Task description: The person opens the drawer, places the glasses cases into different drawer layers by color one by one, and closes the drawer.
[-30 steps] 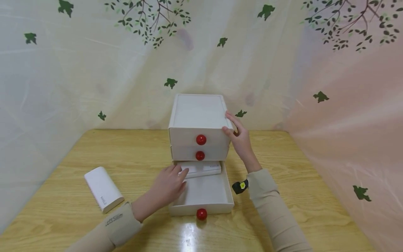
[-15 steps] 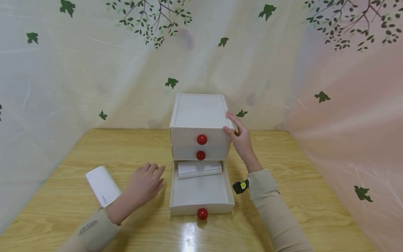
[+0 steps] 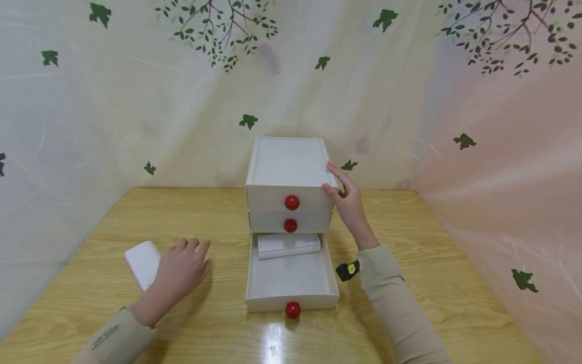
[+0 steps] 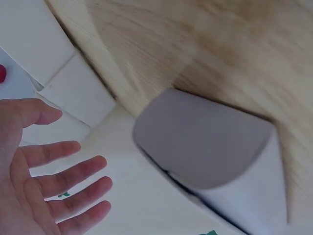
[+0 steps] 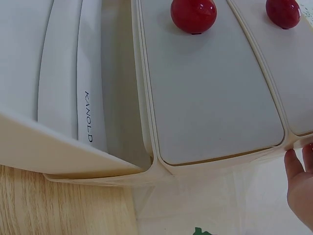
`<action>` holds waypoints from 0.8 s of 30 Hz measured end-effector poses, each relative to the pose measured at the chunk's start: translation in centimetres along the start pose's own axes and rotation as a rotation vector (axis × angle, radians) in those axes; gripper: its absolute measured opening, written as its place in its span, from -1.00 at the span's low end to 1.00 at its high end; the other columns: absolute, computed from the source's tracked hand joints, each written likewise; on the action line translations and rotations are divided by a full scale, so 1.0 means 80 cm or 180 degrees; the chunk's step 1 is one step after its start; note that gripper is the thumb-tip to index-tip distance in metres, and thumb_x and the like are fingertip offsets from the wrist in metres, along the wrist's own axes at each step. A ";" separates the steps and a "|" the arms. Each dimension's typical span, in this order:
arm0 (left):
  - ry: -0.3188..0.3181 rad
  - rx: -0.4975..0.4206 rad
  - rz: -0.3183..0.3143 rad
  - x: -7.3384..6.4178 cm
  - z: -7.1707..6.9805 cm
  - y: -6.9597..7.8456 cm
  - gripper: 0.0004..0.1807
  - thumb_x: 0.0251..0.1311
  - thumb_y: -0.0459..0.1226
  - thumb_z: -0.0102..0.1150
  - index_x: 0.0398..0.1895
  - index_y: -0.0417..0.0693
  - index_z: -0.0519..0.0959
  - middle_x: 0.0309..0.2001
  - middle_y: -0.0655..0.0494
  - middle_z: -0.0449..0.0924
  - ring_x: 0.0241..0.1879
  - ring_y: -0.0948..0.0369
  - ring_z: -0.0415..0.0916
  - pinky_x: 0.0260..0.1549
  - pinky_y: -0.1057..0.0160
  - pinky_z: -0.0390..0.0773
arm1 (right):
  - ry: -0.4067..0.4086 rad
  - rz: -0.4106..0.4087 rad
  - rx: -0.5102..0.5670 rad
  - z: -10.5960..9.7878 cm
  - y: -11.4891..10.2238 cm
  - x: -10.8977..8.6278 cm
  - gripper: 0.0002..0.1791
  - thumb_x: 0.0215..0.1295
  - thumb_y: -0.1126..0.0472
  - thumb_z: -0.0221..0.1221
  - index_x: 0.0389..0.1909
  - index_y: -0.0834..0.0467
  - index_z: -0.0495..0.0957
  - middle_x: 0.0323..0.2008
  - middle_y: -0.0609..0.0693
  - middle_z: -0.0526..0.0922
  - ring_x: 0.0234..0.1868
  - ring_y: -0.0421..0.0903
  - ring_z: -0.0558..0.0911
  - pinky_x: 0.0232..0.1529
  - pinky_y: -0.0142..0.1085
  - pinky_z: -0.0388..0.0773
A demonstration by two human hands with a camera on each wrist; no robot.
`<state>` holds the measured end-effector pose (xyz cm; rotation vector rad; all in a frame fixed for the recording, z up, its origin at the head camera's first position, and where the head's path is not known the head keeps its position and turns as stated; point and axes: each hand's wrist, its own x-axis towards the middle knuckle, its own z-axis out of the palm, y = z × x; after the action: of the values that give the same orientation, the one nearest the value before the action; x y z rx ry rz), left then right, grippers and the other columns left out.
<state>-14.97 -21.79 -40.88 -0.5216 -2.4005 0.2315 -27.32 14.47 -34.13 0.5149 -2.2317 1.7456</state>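
My left hand is over the table beside a white glasses case, covering part of it in the head view. Its fingers are spread and hold nothing. The left wrist view shows the case end-on, with a seam along its side. My right hand rests its fingertips on the top right edge of a white drawer unit. The lowest drawer is pulled out. At its back lies a white case, lettered KANOLD in the right wrist view.
Red ball knobs mark the drawers, including the top knob and the bottom knob. The two upper drawers are closed. A printed curtain hangs behind the wooden table. A black wrist device sits at the right sleeve.
My left hand has drawn out of the lowest drawer and moved left to the glasses case on the table. The right hand has stayed on the drawer unit.
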 end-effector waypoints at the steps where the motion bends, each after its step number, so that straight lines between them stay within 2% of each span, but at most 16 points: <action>1: 0.0021 0.0029 -0.0038 -0.002 0.001 -0.002 -0.56 -0.20 -0.21 0.49 -0.20 -0.20 0.61 -0.40 -0.11 0.61 -0.48 -0.01 0.52 -0.73 0.18 0.46 | -0.0002 0.0009 0.0004 0.000 0.001 0.000 -0.45 0.42 0.11 0.09 0.40 0.00 0.30 0.49 -0.16 0.18 0.52 -0.14 0.10 0.43 -0.02 0.25; 4: 0.0033 0.0062 -0.0199 -0.009 0.004 -0.009 -0.57 -0.22 -0.22 0.48 -0.24 -0.23 0.60 -0.42 -0.14 0.58 -0.52 -0.03 0.48 -0.76 0.16 0.42 | -0.0004 0.0040 0.0031 -0.001 0.002 0.000 -0.45 0.42 0.14 0.09 0.41 0.01 0.30 0.49 -0.16 0.17 0.52 -0.15 0.09 0.43 -0.04 0.25; 7: -0.0091 0.0045 -0.0420 -0.015 0.006 -0.016 -0.60 -0.18 -0.24 0.44 -0.25 -0.26 0.59 -0.44 -0.17 0.55 -0.53 -0.06 0.44 -0.76 0.11 0.40 | -0.0012 0.0069 0.0044 -0.001 0.000 0.000 -0.44 0.42 0.19 0.09 0.41 0.05 0.28 0.50 -0.11 0.15 0.53 -0.11 0.08 0.43 -0.03 0.24; 10: -0.0296 -0.0026 -0.0660 -0.023 0.009 -0.024 -0.67 -0.12 -0.26 0.36 -0.28 -0.29 0.57 -0.48 -0.19 0.50 -0.54 -0.08 0.41 -0.77 0.08 0.36 | -0.0032 0.0100 0.0038 0.001 -0.011 -0.003 -0.43 0.41 0.24 0.08 0.42 0.12 0.26 0.51 -0.02 0.13 0.54 -0.04 0.07 0.43 0.00 0.24; 16: -0.0841 -0.0317 -0.1268 -0.033 0.008 -0.037 -0.74 0.02 -0.25 0.19 -0.45 -0.33 0.42 -0.50 -0.25 0.41 -0.52 -0.13 0.36 -0.77 0.01 0.31 | -0.0052 0.0100 -0.0008 0.003 -0.039 -0.014 -0.43 0.42 0.25 0.05 0.42 0.22 0.23 0.51 0.07 0.12 0.54 0.01 0.06 0.44 0.01 0.21; 21: -0.1179 -0.0456 -0.1591 -0.036 0.002 -0.045 -0.65 0.11 -0.20 0.15 -0.44 -0.41 0.41 -0.49 -0.34 0.38 -0.48 -0.22 0.38 -0.74 -0.06 0.37 | -0.0029 0.0044 0.0130 0.001 -0.021 -0.008 -0.43 0.40 0.23 0.08 0.41 0.15 0.26 0.50 -0.02 0.15 0.54 -0.09 0.07 0.45 0.00 0.20; 24: -0.1378 -0.0444 -0.1687 -0.036 0.001 -0.050 -0.57 0.13 -0.15 0.20 -0.41 -0.46 0.42 -0.50 -0.36 0.37 -0.48 -0.24 0.40 -0.73 -0.06 0.39 | -0.0014 0.0011 0.0178 0.000 -0.004 -0.001 -0.43 0.40 0.21 0.09 0.41 0.08 0.28 0.50 -0.09 0.17 0.53 -0.14 0.09 0.44 -0.01 0.22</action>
<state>-14.24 -26.68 -41.43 0.1373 -2.8860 -0.0675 -27.13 14.41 -33.90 0.5276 -2.1932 1.8149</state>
